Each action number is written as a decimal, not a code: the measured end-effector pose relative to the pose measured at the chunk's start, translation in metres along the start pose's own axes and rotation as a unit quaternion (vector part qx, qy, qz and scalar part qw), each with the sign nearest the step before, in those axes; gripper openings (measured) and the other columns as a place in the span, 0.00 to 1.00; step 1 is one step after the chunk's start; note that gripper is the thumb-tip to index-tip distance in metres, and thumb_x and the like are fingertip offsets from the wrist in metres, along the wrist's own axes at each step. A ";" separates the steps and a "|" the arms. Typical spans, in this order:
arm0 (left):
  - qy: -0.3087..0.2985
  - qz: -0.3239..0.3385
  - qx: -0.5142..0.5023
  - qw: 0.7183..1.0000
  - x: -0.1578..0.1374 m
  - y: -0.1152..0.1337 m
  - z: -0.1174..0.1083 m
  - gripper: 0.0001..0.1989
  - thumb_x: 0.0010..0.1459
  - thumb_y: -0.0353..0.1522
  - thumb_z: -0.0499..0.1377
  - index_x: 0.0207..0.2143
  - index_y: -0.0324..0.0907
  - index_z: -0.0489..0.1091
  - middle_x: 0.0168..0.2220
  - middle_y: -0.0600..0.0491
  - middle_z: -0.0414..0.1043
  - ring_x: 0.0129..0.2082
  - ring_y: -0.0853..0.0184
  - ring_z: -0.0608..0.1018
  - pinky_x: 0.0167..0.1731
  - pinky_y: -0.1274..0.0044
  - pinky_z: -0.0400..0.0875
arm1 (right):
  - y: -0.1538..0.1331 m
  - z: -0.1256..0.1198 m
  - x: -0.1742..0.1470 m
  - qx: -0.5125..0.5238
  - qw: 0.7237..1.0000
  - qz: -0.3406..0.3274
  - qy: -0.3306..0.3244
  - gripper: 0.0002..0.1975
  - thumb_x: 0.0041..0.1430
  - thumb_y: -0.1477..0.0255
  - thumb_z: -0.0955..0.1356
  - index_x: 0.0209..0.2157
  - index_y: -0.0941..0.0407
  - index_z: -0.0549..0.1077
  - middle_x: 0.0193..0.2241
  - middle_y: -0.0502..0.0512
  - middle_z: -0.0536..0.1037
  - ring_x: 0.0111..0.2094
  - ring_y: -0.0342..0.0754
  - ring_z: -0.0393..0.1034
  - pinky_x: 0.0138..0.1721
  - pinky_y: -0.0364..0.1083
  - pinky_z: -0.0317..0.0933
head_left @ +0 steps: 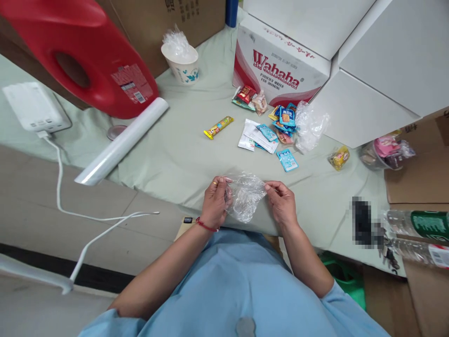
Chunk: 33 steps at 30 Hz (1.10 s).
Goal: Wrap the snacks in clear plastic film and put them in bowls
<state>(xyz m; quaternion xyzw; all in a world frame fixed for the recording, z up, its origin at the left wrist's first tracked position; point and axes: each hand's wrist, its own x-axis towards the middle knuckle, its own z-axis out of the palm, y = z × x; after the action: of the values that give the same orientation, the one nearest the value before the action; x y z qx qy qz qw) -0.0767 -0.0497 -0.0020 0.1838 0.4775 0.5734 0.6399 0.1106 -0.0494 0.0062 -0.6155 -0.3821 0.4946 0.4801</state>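
A crinkled clear plastic bag (246, 199) is stretched between my two hands near the table's front edge. My left hand (214, 200) grips its left side, with the fingers closed and partly behind the film. At the bag's upper right corner, my right hand (281, 200) pinches the film between thumb and fingers. Beyond the hands lie white packets (249, 134), a light blue sachet (287, 160), a pile of small snack packs (286, 117) and a yellow snack bar (219, 127). Another crumpled clear bag (310, 125) touches the pile's right side.
A red jug (105, 61), a white roll (122, 140) and a power bank (37, 107) with a cable stand left. A paper cup (180, 63) holds crumpled plastic. A Wahaha carton (277, 65) stands behind. Right are a cup of snacks (375, 157) and bottles (417, 224).
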 end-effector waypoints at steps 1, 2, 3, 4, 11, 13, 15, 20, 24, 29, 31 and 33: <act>-0.001 -0.002 -0.001 1.000 0.000 0.000 0.000 0.27 0.51 0.56 0.68 0.35 0.44 0.69 0.19 0.63 0.59 0.16 0.78 0.57 0.12 0.85 0.50 | 0.000 -0.002 0.001 0.001 1.000 -0.006 0.004 0.20 0.49 0.55 0.77 0.35 0.55 0.77 0.23 0.45 0.70 0.21 0.39 0.51 0.21 0.41 0.47; -0.002 -0.006 -0.003 1.000 0.001 0.001 -0.001 0.27 0.51 0.56 0.68 0.35 0.44 0.69 0.20 0.63 0.59 0.16 0.78 0.57 0.12 0.85 0.50 | 0.000 -0.003 0.002 -0.001 1.000 -0.014 0.008 0.19 0.48 0.55 0.78 0.34 0.55 0.77 0.24 0.46 0.71 0.21 0.39 0.53 0.21 0.41 0.49; -0.003 -0.010 -0.004 1.000 0.001 0.001 -0.001 0.27 0.51 0.56 0.68 0.35 0.44 0.69 0.20 0.63 0.59 0.16 0.78 0.57 0.13 0.85 0.51 | 0.001 -0.005 0.002 -0.005 1.000 -0.021 0.011 0.18 0.48 0.56 0.78 0.33 0.55 0.77 0.24 0.46 0.71 0.22 0.39 0.54 0.22 0.41 0.50; -0.002 -0.013 -0.004 1.000 0.001 0.001 -0.001 0.27 0.51 0.56 0.68 0.35 0.44 0.69 0.20 0.63 0.59 0.16 0.78 0.57 0.13 0.85 0.51 | 0.001 -0.008 0.003 -0.012 0.999 -0.028 0.012 0.18 0.49 0.57 0.78 0.33 0.55 0.77 0.23 0.46 0.70 0.22 0.40 0.54 0.22 0.41 0.50; 0.008 -0.010 0.014 1.000 0.002 0.000 0.000 0.27 0.50 0.56 0.69 0.35 0.43 0.69 0.20 0.63 0.59 0.16 0.77 0.58 0.13 0.84 0.51 | 0.000 -0.022 0.002 -0.055 0.997 -0.052 0.003 0.15 0.53 0.58 0.77 0.33 0.55 0.77 0.20 0.43 0.65 0.22 0.39 0.51 0.23 0.41 0.48; 0.004 -0.010 0.022 1.000 0.002 0.000 0.000 0.27 0.50 0.56 0.69 0.35 0.44 0.69 0.20 0.63 0.60 0.16 0.77 0.58 0.12 0.85 0.50 | -0.003 -0.026 0.002 -0.059 0.997 -0.051 0.000 0.15 0.53 0.58 0.77 0.32 0.55 0.77 0.21 0.44 0.67 0.22 0.40 0.53 0.23 0.42 0.50; -0.002 -0.006 0.029 1.000 0.002 -0.001 0.000 0.27 0.51 0.56 0.68 0.35 0.44 0.68 0.19 0.64 0.60 0.15 0.78 0.57 0.12 0.84 0.49 | -0.004 -0.030 0.001 -0.066 0.997 -0.049 -0.003 0.16 0.52 0.57 0.77 0.31 0.55 0.77 0.21 0.45 0.69 0.22 0.40 0.55 0.24 0.42 0.52; -0.011 0.000 0.040 0.999 0.003 -0.004 0.000 0.27 0.53 0.56 0.66 0.35 0.43 0.68 0.18 0.64 0.59 0.14 0.78 0.57 0.12 0.84 0.48 | -0.006 -0.041 -0.001 -0.106 0.993 -0.056 -0.018 0.15 0.53 0.58 0.77 0.31 0.56 0.78 0.20 0.45 0.68 0.22 0.40 0.54 0.24 0.42 0.51; 0.001 -0.009 0.030 0.999 0.005 -0.002 -0.001 0.27 0.51 0.56 0.68 0.35 0.43 0.68 0.19 0.64 0.60 0.15 0.77 0.58 0.11 0.85 0.50 | -0.011 -0.053 0.001 -0.141 0.987 -0.069 -0.025 0.16 0.53 0.58 0.77 0.29 0.56 0.78 0.19 0.44 0.67 0.22 0.40 0.52 0.23 0.42 0.49; 0.006 -0.022 0.013 1.000 0.008 0.002 -0.003 0.28 0.49 0.56 0.69 0.35 0.43 0.68 0.20 0.64 0.61 0.15 0.78 0.59 0.12 0.86 0.51 | -0.018 -0.070 0.005 -0.089 0.995 -0.014 -0.029 0.19 0.52 0.55 0.77 0.30 0.55 0.76 0.20 0.45 0.69 0.18 0.37 0.47 0.19 0.41 0.42; -0.003 -0.019 0.017 1.000 0.007 0.003 -0.003 0.29 0.50 0.57 0.68 0.37 0.43 0.67 0.22 0.62 0.66 0.13 0.80 0.59 0.11 0.86 0.50 | -0.019 -0.068 0.003 -0.084 0.994 0.029 -0.068 0.21 0.53 0.52 0.76 0.31 0.56 0.76 0.22 0.47 0.73 0.17 0.37 0.47 0.18 0.41 0.41; -0.009 -0.009 0.021 1.000 0.006 0.004 -0.002 0.29 0.53 0.57 0.66 0.38 0.43 0.67 0.26 0.59 0.72 0.12 0.81 0.58 0.11 0.86 0.49 | -0.017 -0.061 -0.001 -0.108 0.984 0.063 -0.127 0.23 0.54 0.49 0.74 0.32 0.56 0.76 0.25 0.49 0.76 0.17 0.37 0.48 0.18 0.41 0.41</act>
<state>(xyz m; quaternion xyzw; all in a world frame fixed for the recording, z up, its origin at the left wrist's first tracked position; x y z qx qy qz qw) -0.0812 -0.0432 -0.0023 0.1982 0.4854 0.5557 0.6452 0.1698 -0.0589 0.0258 -0.6189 -0.4517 0.5539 0.3257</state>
